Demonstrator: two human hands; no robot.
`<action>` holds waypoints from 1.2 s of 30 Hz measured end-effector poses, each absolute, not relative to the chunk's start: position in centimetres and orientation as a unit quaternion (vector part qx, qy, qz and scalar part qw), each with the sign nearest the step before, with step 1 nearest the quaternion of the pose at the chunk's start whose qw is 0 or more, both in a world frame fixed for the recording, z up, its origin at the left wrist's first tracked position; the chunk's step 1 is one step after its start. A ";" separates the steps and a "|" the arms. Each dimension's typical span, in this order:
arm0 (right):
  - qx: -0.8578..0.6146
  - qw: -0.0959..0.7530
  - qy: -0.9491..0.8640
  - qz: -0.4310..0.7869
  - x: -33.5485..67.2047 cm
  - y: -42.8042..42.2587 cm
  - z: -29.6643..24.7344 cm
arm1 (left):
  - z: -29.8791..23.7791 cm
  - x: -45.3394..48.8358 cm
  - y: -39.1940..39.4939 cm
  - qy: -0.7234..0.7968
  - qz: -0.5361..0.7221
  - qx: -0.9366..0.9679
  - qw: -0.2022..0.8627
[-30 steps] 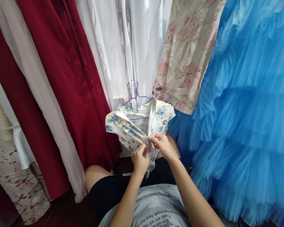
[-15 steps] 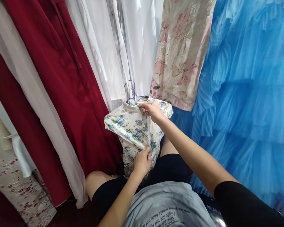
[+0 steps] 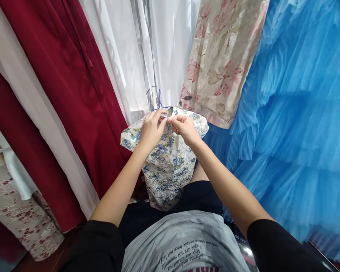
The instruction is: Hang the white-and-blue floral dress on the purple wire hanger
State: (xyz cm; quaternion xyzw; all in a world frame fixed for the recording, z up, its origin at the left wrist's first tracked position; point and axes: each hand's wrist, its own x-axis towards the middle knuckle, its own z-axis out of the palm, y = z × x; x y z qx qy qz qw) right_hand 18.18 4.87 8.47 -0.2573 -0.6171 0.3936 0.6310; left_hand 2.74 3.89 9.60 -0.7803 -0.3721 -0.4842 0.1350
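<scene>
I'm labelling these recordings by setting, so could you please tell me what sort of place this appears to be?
Probably a dress shop or clothing storage area: a tiered blue tulle gown, long dark red garments and a floral-print garment hang close together.

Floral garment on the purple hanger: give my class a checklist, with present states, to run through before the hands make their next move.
1. Left hand at the neckline of the floral garment: ok.
2. Right hand pinching at the neckline, fingertips close to the left's: ok.
3. Purple hanger at the garment's neck: ok, its hook shows above.
4. Fabric below the hands lying together: ok, no gap shows.
5. Any fastener between the fingertips: cannot tell, too small and partly hidden.
6. Garment clear of the red fabric: cannot tell, they overlap in view.
</scene>
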 end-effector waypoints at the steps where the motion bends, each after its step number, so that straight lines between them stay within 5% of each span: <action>1: -0.258 0.630 -0.614 0.399 18.1 5.0 8.1 | 9.7 2.7 4.0 -0.379 -0.460 -0.789 0.148; 6: -0.269 0.630 -0.617 0.388 17.1 6.3 6.5 | 10.4 1.9 3.7 -0.384 -0.395 -0.809 0.204; 10: -0.325 0.631 -0.644 0.287 15.9 7.3 5.5 | 12.1 -0.2 4.1 -0.382 -0.520 -0.742 0.183; 14: -0.367 0.615 -0.654 0.243 15.0 5.9 3.5 | 12.3 -6.0 6.9 -0.413 -0.685 -0.596 0.071; 18: -0.354 0.619 -0.653 0.254 13.0 3.2 0.7 | 8.7 -12.0 9.4 -0.459 -0.813 -0.281 -0.220; 20: -0.341 0.619 -0.634 0.315 11.7 2.3 -0.9 | 5.5 -13.1 9.5 -0.476 -0.808 -0.197 -0.284; 24: -0.326 0.651 -0.499 0.471 10.8 2.2 -3.9 | -3.0 -10.4 7.7 -0.496 -0.776 -0.150 -0.361; 29: -0.359 0.721 -0.352 0.478 15.4 3.8 -6.7 | -11.5 -1.9 6.0 -0.455 -0.756 -0.170 -0.439; 36: -0.424 0.753 -0.271 0.424 21.1 4.9 -7.8 | -8.1 3.4 3.1 -0.301 -0.779 -0.291 -0.466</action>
